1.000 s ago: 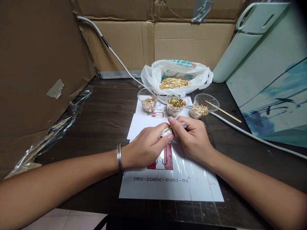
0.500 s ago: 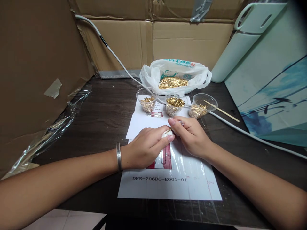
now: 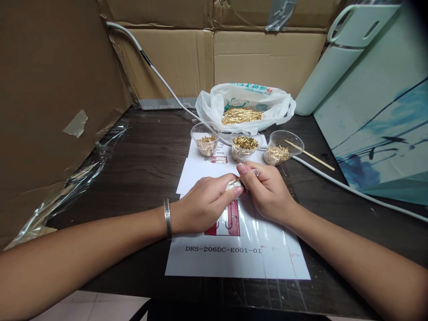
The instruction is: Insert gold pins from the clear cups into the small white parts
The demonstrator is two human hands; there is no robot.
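Note:
Above the printed sheet, my two hands meet with fingers closed. My left hand, with a silver bracelet at the wrist, pinches a crumpled white wad, perhaps tissue or cloth. A thin gold-coloured pin lies across the wad and runs toward the thumb of my right hand. My right fingers are curled around its far end, and a small whitish bit shows beside them. Just beyond the hands stand three clear plastic cups, a left cup, a middle cup and a right cup, each holding small gold-coloured metal pieces.
A white plastic bag of gold-coloured pins sits behind the cups. One wooden stick leans out of the right cup. A white cable crosses the dark table. Cardboard walls enclose the back and left; a pale bottle stands right.
My right hand's thumb has shifted very slightly to the right along the pin. Both hands keep their hold, and the cups and bag stay put.

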